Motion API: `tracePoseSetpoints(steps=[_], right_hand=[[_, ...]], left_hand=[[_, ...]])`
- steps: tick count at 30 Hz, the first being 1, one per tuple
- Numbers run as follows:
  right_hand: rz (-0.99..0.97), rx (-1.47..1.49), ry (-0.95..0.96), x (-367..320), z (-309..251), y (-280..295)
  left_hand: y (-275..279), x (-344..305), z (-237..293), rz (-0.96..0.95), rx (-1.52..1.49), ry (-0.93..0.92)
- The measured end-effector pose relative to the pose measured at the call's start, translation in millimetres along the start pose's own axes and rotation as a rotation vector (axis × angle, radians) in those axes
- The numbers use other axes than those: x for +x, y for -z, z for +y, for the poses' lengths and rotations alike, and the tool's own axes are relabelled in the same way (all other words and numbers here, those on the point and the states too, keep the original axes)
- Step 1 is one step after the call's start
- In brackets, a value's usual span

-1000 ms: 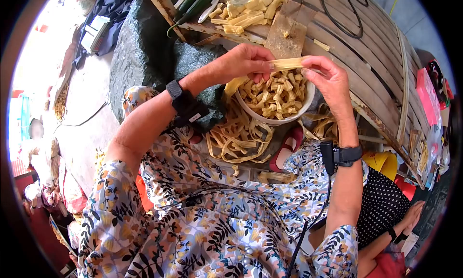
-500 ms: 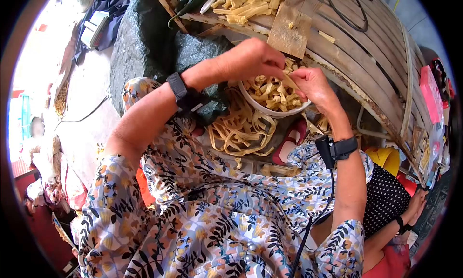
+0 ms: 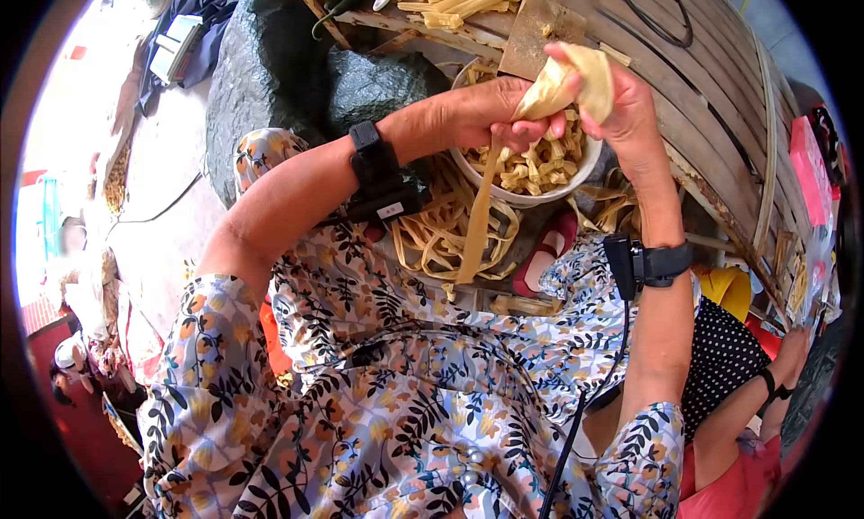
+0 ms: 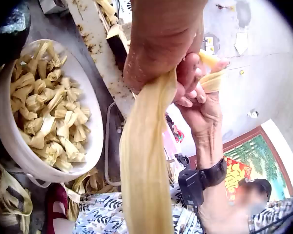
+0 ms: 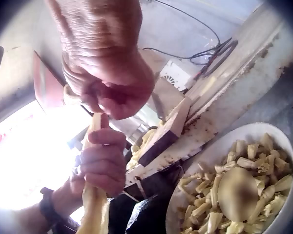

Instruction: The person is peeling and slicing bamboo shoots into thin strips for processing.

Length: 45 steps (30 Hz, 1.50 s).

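My left hand (image 3: 511, 112) grips a long, flat, pale yellow strip (image 3: 475, 226), one end of which hangs below the fist. My right hand (image 3: 628, 114) holds the upper part, bent into a wide fold. In the left wrist view the hanging strip (image 4: 146, 165) is broad and lengthwise-grained, and it comes out from under the curled fingers. From the right wrist the left fist (image 5: 103, 161) shows wrapped round the strip, the right hand (image 5: 107, 78) close above it. Both hands are over a white bucket (image 3: 589, 163) filled with short, knotted yellow pieces (image 3: 540, 170).
Beside the bucket, loose strips (image 3: 423, 240) lie on the ground near a red shoe (image 3: 547, 253). A slatted wooden bench (image 3: 711, 105) with a rusty edge carries a wooden board (image 3: 531, 33) and more yellow pieces (image 3: 463, 6). Dark plastic sheeting (image 3: 261, 105) stands at left; another person sits at right.
The hands came together over the bucket, then rose and drew slightly apart. The strip, first stretched between them, now is folded at the top with a long tail hanging from the left hand.
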State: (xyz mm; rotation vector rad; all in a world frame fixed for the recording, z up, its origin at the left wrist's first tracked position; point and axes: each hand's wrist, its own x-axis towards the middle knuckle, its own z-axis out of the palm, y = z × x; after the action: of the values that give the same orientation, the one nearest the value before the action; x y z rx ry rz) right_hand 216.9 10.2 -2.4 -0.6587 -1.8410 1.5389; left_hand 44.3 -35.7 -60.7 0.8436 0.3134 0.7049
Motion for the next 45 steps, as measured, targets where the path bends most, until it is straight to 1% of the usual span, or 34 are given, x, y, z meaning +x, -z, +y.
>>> tracePoseSetpoints(steps=[2,3,4,7,9,11,12,15,16,19,20,23,24,27,28,30,31,33,34,35,36,37,39,40,41,43,44,45], right_hand=[[-0.056,-0.042,-0.025,-0.8,5.9,-2.6],[-0.092,-0.054,-0.111,-2.6,2.4,-1.1],[-0.128,-0.068,-0.196,-4.5,-1.1,0.3],[-0.165,-0.247,-0.153,-7.2,-0.7,2.5],[-0.179,-0.150,-0.168,-10.1,-5.1,-0.4],[-0.190,-0.107,-0.184,-11.4,-9.1,-6.1],[-0.189,-0.188,-0.201,-11.0,-13.8,-6.4],[0.111,-0.595,0.333,-1.3,16.0,-4.3],[0.233,-0.602,0.290,-3.2,19.2,-6.4],[0.368,-0.477,0.021,-4.3,26.5,-15.4],[0.331,-0.528,0.074,-3.5,25.8,-15.1],[0.195,-0.280,-0.200,-0.2,24.1,-9.6],[0.163,-0.200,-0.253,0.5,26.3,-7.4],[0.069,-0.129,-0.363,-2.0,21.6,-4.5],[0.070,-0.191,-0.352,-2.4,24.5,-4.7],[0.074,-0.316,-0.333,-4.7,35.1,-5.9],[0.136,-0.450,-0.249,-6.8,40.7,-8.5],[0.262,-0.717,-0.074,-9.8,47.9,-16.9],[0.312,-0.716,-0.030,-10.1,45.2,-23.2],[0.307,-0.698,0.032,-10.7,42.7,-24.1],[0.302,-0.679,0.095,-10.7,39.9,-24.3],[0.294,-0.660,0.157,-11.0,37.2,-24.5],[0.307,-0.444,0.200,-11.0,32.9,-26.5],[0.316,-0.337,0.220,-10.5,30.0,-26.3],[0.308,-0.222,0.161,-9.4,22.5,-21.1],[0.354,0.087,0.022,-7.4,18.0,-3.4],[0.460,0.244,-0.053,-5.2,17.9,5.0],[0.483,0.269,-0.095,-5.5,17.7,9.3]], left_hand=[[-7.4,1.9,-6.6,-0.045,-0.154,0.056],[-12.5,2.4,-9.7,-0.068,-0.232,0.087],[-19.4,1.8,-9.4,0.008,-0.218,0.115],[-17.1,0.8,-11.2,-0.061,-0.249,0.089],[-16.7,0.3,-15.6,-0.077,-0.290,0.100],[-14.6,-0.3,-19.8,-0.091,-0.301,0.046],[-16.3,-1.8,-15.8,0.013,-0.292,0.052],[-17.0,4.2,-11.2,0.325,-0.155,-0.201],[-20.1,6.2,-4.4,0.561,-0.056,-0.200],[-31.6,7.9,8.3,0.902,0.543,-0.308],[-31.3,8.4,6.3,0.940,0.685,-0.321],[-24.9,5.6,4.5,0.831,0.918,-0.386],[-24.4,3.0,7.0,0.772,0.908,-0.324],[-24.5,-0.6,11.8,0.668,0.693,-0.164],[-30.8,-1.8,17.7,0.661,0.652,-0.112],[-29.3,1.6,15.8,0.649,0.949,-0.119],[-28.1,3.3,13.8,0.642,1.096,-0.124],[-21.4,6.4,0.7,0.642,1.500,-0.265],[-17.9,6.9,-3.9,0.623,1.687,-0.332],[-13.7,7.2,-9.2,0.598,1.874,-0.402],[-10.3,7.4,-14.0,0.671,1.638,-0.318],[-5.0,6.2,-16.8,0.709,1.568,-0.319],[-1.5,1.4,-11.8,0.779,1.431,-0.322],[-6.8,0.1,-8.7,0.754,1.259,-0.378],[-12.0,-1.4,-5.1,0.757,0.902,-0.286],[-32.3,-4.3,8.8,0.714,0.191,-0.098],[-44.9,-3.7,13.1,0.783,0.180,-0.081],[-42.0,-3.3,11.2,0.727,0.232,-0.087]])
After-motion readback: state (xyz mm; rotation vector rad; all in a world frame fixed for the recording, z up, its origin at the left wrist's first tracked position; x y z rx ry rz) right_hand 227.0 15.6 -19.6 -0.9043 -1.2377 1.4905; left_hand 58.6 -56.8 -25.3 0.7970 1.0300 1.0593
